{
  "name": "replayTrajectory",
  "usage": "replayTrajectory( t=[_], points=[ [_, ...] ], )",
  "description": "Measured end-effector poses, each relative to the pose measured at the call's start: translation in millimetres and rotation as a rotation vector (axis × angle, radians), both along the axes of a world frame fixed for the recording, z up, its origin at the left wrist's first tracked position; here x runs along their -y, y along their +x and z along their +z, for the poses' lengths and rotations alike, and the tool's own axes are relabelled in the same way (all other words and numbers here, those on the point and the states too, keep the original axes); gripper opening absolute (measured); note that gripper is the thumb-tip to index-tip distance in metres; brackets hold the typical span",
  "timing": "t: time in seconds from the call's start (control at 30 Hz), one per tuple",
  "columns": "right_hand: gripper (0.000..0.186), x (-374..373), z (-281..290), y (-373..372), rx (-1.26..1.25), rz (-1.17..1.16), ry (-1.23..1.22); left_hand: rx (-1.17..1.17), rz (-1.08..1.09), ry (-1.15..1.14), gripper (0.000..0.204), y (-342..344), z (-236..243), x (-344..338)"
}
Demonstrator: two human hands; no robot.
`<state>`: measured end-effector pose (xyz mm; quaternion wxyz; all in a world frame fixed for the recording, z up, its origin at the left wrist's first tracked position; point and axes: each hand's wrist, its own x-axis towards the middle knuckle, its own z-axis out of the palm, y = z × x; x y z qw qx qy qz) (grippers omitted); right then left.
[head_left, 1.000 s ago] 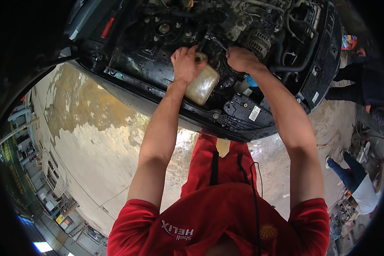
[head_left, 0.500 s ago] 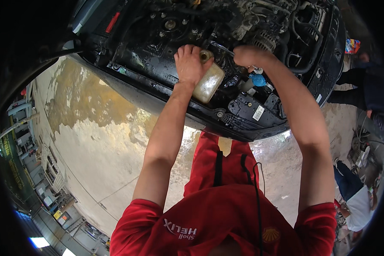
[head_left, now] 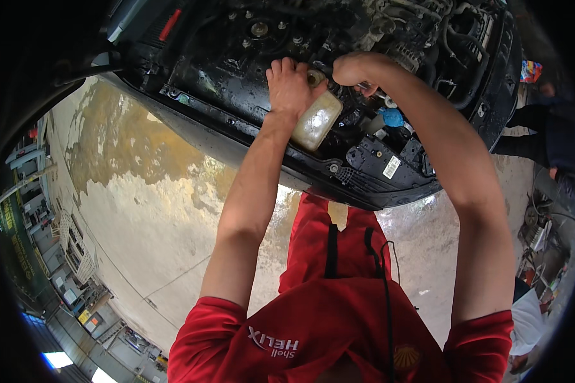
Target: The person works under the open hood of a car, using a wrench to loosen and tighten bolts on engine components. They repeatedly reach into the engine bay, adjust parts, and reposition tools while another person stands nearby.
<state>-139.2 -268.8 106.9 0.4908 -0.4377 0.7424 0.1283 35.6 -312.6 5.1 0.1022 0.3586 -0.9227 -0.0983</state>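
Note:
Over the front of an engine bay, my left hand point(head_left: 290, 89) is wrapped over the top of a yellowed, translucent plastic reservoir point(head_left: 317, 121). Its open round neck point(head_left: 313, 78) shows beside my thumb. To the right, close by, my right hand point(head_left: 359, 71) is curled into a fist on a shiny metal tool point(head_left: 364, 85). Only a small bit of that tool shows under my fingers; its exact kind is hidden. Below my right wrist sits a blue cap or wad point(head_left: 391, 117) on a fitting. A black plastic cover with a pale label point(head_left: 391, 167) lies nearer me.
The car's front edge point(head_left: 223, 145) curves between me and the engine bay. Behind my right hand are the engine and hoses point(head_left: 450, 51). A red-handled thing point(head_left: 169, 25) lies at the far left. Wet patches mark the floor point(head_left: 131, 143). People stand at the right edge.
My right hand has shifted slightly left and up, toward the reservoir's neck, and now covers the metal bar seen earlier. My left hand stays on the reservoir. The view has shifted a little.

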Motion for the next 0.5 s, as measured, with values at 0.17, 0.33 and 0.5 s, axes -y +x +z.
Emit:
replayTrajectory(
  t=[0.17,0.33,0.5],
  points=[
    [0.031,-28,-39,-9,-0.064,0.117,-0.234,0.076,-0.051,0.033,0.057,-2,3,8],
    [0.032,-57,-85,-15,-0.019,-0.02,-0.416,0.09,-0.096,0.016,0.059,-2,1,12],
    [0.025,-73,-115,-17,0.028,-0.105,-0.505,0.08,-0.107,0.007,0.059,0,-4,14]
  ],
)
